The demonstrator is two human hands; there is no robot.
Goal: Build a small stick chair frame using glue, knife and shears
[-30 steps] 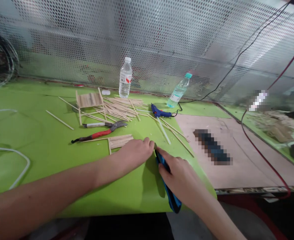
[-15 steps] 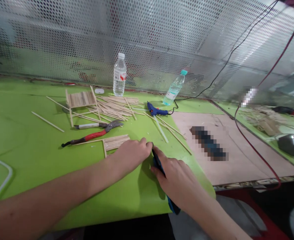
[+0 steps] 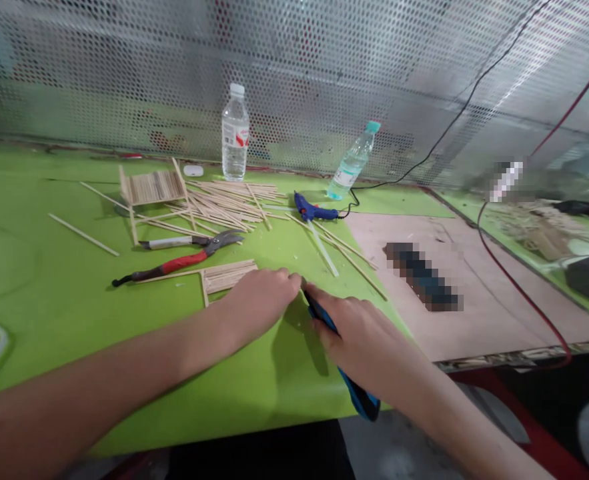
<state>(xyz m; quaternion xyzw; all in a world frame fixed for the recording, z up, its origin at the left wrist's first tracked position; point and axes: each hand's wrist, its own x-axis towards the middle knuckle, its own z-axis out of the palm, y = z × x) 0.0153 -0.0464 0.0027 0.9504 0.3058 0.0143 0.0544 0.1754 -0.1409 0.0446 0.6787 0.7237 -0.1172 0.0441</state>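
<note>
My left hand (image 3: 269, 293) is closed, fingertips pinched beside the tip of a tool. Whatever they pinch is hidden. Behind that hand lies a small flat panel of wooden sticks (image 3: 227, 277), its right end partly covered. My right hand (image 3: 361, 327) wraps around a tool with a blue-and-black handle (image 3: 361, 393). The tool slants from the table's front edge up to my left fingertips, and its working end is mostly hidden. Left of the panel, red-and-white-handled pruning shears (image 3: 187, 260) lie with their handles apart. A small chair-like stick frame (image 3: 157, 188) stands farther back.
Loose wooden sticks (image 3: 224, 203) are heaped behind the shears. A blue glue gun (image 3: 314, 210) lies right of them, a glue stick protruding. A clear bottle (image 3: 235, 137) and a tilted green-capped bottle (image 3: 351, 167) stand along the perforated metal screen (image 3: 294, 67). A red cord (image 3: 519, 300) hangs at right.
The view has shifted slightly. The tool's handle end has swung a little to the right with my right hand. Both hands remain together at the tool's tip.
</note>
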